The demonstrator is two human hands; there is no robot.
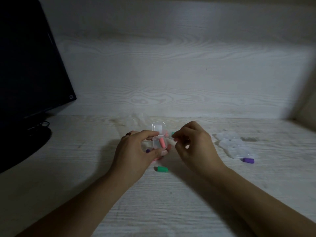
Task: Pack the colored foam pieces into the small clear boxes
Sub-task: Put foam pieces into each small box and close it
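Holding: our left hand [136, 147] grips an open clear box [159, 142], pink foam piece [162, 142] inside.
Right hand [191, 139]: fingertips pinched beside the box; on what, we cannot tell.
Left to pack: green piece [161, 169], purple piece [248, 160] on tabletop [171, 202]; spare boxes [234, 146] wait.
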